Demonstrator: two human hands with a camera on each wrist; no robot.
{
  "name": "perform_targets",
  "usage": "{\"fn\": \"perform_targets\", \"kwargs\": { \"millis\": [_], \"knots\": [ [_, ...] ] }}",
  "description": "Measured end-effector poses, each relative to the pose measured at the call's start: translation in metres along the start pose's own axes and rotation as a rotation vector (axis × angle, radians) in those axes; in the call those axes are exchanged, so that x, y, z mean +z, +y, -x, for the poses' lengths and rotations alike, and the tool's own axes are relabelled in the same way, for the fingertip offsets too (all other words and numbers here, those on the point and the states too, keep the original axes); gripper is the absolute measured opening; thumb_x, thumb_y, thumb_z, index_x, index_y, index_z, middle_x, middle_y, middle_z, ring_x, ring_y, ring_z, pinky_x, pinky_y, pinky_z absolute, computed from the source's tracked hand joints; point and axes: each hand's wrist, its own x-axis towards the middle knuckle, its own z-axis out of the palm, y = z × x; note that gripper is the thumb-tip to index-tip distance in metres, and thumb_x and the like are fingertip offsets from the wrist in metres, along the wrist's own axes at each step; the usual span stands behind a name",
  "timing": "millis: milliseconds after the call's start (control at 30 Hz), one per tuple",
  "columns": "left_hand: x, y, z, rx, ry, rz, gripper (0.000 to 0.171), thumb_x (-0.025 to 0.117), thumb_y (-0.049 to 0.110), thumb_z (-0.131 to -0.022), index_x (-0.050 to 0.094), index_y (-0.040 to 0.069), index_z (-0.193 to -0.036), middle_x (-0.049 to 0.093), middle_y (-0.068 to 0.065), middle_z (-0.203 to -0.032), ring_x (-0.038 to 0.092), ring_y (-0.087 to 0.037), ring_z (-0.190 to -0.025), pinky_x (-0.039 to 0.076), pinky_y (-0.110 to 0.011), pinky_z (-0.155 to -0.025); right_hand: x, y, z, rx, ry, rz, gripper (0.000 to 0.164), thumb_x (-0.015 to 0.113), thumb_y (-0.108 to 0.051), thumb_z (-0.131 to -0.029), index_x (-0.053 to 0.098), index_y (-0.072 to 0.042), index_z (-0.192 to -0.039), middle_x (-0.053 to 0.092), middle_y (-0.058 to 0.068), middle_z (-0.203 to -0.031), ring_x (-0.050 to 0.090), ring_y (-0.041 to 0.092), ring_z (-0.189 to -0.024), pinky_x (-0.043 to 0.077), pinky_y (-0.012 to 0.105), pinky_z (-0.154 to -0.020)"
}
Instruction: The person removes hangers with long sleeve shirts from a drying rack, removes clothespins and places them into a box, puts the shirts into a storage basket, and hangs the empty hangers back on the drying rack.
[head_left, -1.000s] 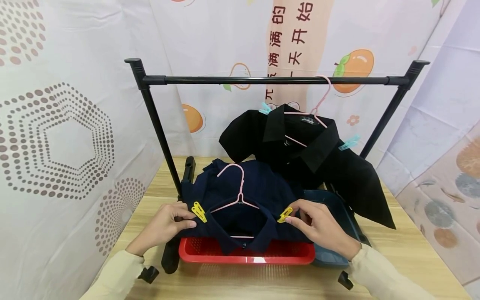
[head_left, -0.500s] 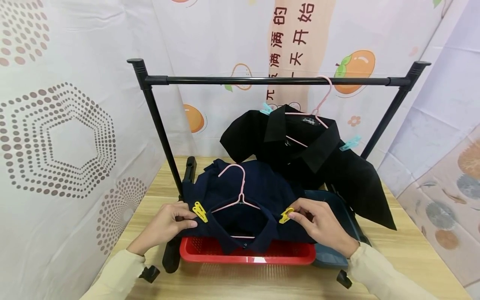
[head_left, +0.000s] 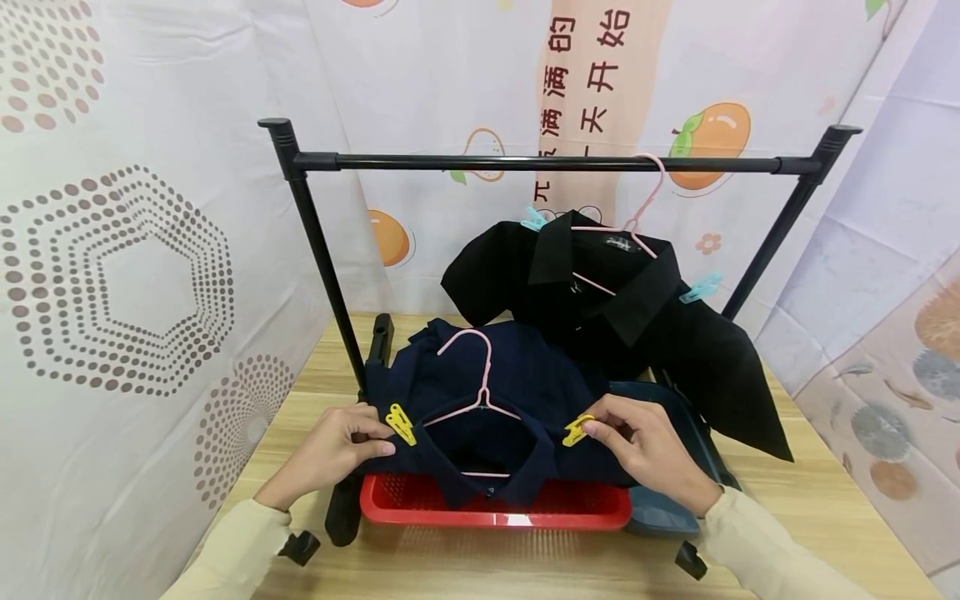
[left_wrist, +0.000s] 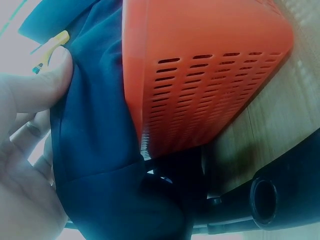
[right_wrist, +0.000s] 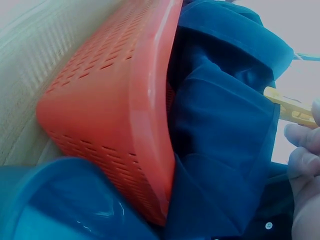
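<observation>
A navy collared shirt (head_left: pixel 517 350) lies over the red basket (head_left: pixel 495 521), with a pink hanger (head_left: pixel 481 392) inside its neck and the hook upward. Yellow clothespins sit on both shoulders. My left hand (head_left: pixel 341 446) pinches the shirt's shoulder fabric beside the left yellow clothespin (head_left: pixel 401 423); in the left wrist view its thumb (left_wrist: pixel 55 75) lies on the cloth close to the clip. On the other side, my right hand (head_left: pixel 645 446) pinches the right yellow clothespin (head_left: pixel 579 430) by its handle end. The right wrist view shows that clip (right_wrist: pixel 290 107) biting the shirt edge.
A black rack (head_left: pixel 495 163) spans behind. On its bar hangs a black shirt (head_left: pixel 600 292) on a pink hanger (head_left: pixel 641 204), with light blue clothespins (head_left: pixel 702 287) at its shoulders. A dark blue basin (head_left: pixel 660 512) stands right of the red basket on the wooden table (head_left: pixel 817 500).
The right hand and its yellow clothespin have shifted slightly right. My left hand keeps its hold on the shirt; the hanging black shirt looks the same.
</observation>
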Motion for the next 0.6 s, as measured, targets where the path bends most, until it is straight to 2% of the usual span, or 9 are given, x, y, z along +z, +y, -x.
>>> {"fn": "perform_targets", "kwargs": {
  "millis": [400,600],
  "knots": [
    [-0.0006,-0.0002,-0.0011,-0.006,-0.008,0.01,0.008,0.084,0.011,-0.085,0.084,0.017,-0.09,0.058,0.015,-0.072,0.05,-0.008,-0.069,0.043,-0.024,-0.059,-0.004,-0.0009,-0.001,-0.023,0.021,-0.007,0.025,0.076,0.0,-0.091,0.072,-0.024,-0.096,0.068,-0.009,-0.085,0.054,0.004,-0.062,0.046,0.019,-0.053],
    [-0.001,0.0001,0.0003,-0.008,-0.021,0.007,0.006,0.084,0.012,-0.086,0.083,0.016,-0.09,0.057,0.014,-0.072,0.049,-0.007,-0.069,0.043,-0.024,-0.059,-0.0072,-0.0029,-0.0032,-0.065,0.062,-0.013,0.031,0.077,0.007,-0.087,0.072,-0.022,-0.097,0.069,-0.005,-0.085,0.054,0.005,-0.062,0.045,0.018,-0.053]
  ]
}}
